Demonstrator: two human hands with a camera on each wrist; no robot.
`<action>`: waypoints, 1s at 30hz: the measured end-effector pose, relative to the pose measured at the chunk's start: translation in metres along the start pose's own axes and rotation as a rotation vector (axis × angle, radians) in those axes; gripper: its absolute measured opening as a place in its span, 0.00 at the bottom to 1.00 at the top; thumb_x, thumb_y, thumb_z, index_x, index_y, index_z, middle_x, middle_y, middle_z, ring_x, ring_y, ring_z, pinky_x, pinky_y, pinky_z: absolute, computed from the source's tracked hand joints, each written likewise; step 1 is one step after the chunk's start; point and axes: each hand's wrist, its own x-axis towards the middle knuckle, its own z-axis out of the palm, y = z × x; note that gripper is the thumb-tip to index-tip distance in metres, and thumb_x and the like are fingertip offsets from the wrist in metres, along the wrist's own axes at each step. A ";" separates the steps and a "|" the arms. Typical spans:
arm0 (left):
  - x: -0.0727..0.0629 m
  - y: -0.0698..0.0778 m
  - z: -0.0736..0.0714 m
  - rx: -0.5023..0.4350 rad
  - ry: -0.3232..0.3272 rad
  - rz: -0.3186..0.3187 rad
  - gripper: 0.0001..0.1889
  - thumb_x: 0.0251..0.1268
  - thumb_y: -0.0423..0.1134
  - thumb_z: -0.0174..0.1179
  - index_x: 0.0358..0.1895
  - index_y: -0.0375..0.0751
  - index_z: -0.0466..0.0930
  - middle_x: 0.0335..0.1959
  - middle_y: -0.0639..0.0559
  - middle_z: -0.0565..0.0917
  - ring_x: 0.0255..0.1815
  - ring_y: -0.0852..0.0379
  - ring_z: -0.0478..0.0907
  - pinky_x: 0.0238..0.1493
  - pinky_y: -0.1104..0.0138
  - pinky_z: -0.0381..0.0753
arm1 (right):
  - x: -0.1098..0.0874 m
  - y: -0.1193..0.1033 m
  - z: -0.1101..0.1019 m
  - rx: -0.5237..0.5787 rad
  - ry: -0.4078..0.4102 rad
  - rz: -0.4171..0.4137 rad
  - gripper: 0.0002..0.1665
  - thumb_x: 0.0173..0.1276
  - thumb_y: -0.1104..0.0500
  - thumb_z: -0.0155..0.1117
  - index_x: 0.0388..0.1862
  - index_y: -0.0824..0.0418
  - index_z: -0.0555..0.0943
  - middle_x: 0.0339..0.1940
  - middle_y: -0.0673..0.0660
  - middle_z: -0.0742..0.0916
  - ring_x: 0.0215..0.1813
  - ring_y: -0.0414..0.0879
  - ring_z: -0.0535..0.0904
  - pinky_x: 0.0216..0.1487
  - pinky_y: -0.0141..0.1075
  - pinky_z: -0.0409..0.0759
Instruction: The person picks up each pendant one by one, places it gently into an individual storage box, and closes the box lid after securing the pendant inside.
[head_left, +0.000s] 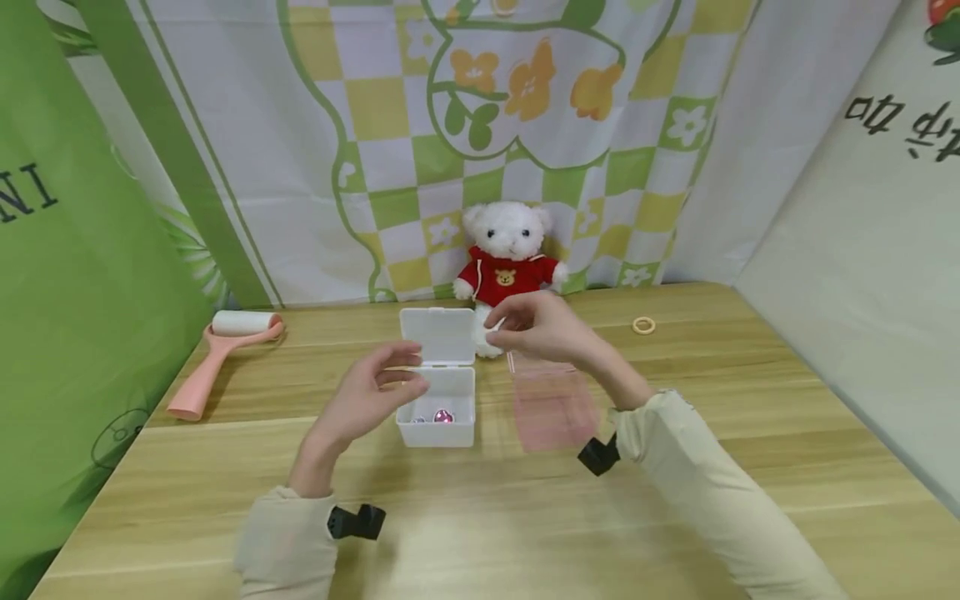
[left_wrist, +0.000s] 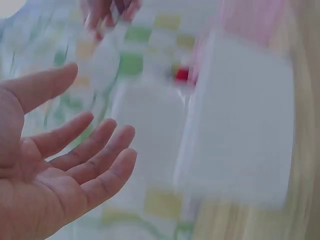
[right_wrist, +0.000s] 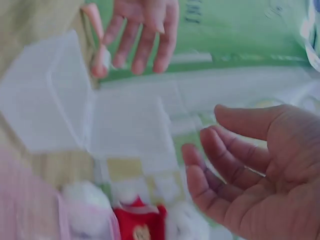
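A small white plastic box (head_left: pixel 437 435) stands on the table with its hinged lid raised, and a shiny pink gem-like piece (head_left: pixel 444 416) lies inside it beside a smaller shiny bit. At the box's left side is my left hand (head_left: pixel 367 392), fingers spread and relaxed, the palm bare in the left wrist view. My right hand (head_left: pixel 543 329) hovers above the back of a see-through pink box (head_left: pixel 555 417), in front of the teddy bear. Its fingers (right_wrist: pixel 215 145) are loosely bent, with nothing between them and the thumb in the right wrist view.
Against the patterned cloth at the back sits a white teddy bear (head_left: pixel 513 233) in a red hoodie. A pink-handled lint roller (head_left: pixel 217 354) lies at the left. Back right on the wooden table (head_left: pixel 480 533) is a small yellowish ring (head_left: pixel 643 326). Cloths hang on both sides.
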 end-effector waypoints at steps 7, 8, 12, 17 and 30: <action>0.014 0.018 0.081 0.042 -0.089 0.062 0.26 0.60 0.34 0.65 0.61 0.34 0.70 0.57 0.36 0.76 0.52 0.39 0.78 0.50 0.55 0.79 | -0.035 0.035 -0.034 0.120 0.137 0.047 0.16 0.66 0.60 0.65 0.50 0.66 0.79 0.38 0.61 0.85 0.39 0.52 0.81 0.39 0.36 0.78; 0.015 0.017 0.090 0.061 -0.085 0.059 0.27 0.60 0.35 0.66 0.62 0.34 0.69 0.58 0.35 0.75 0.53 0.38 0.77 0.49 0.54 0.79 | -0.040 0.042 -0.035 0.139 0.149 0.057 0.17 0.67 0.61 0.65 0.51 0.68 0.79 0.39 0.62 0.85 0.40 0.51 0.82 0.40 0.36 0.79; 0.019 0.009 0.118 0.123 -0.013 -0.020 0.34 0.57 0.37 0.67 0.66 0.33 0.64 0.61 0.32 0.71 0.55 0.35 0.75 0.50 0.49 0.77 | -0.061 0.070 -0.037 0.180 0.168 0.098 0.18 0.67 0.62 0.64 0.53 0.71 0.77 0.40 0.65 0.84 0.40 0.48 0.82 0.40 0.35 0.80; 0.026 -0.003 0.137 0.138 0.059 -0.125 0.43 0.53 0.40 0.70 0.69 0.29 0.57 0.65 0.29 0.65 0.63 0.35 0.66 0.61 0.44 0.67 | -0.085 0.100 -0.038 0.155 0.177 0.125 0.17 0.67 0.63 0.64 0.51 0.73 0.77 0.40 0.63 0.84 0.38 0.43 0.81 0.39 0.35 0.80; 0.036 -0.017 0.148 0.133 -0.013 -0.173 0.48 0.51 0.44 0.71 0.70 0.24 0.54 0.63 0.28 0.68 0.63 0.34 0.66 0.62 0.44 0.65 | -0.125 0.147 -0.046 0.003 0.175 0.188 0.17 0.65 0.62 0.65 0.48 0.74 0.79 0.40 0.60 0.85 0.42 0.48 0.80 0.44 0.32 0.77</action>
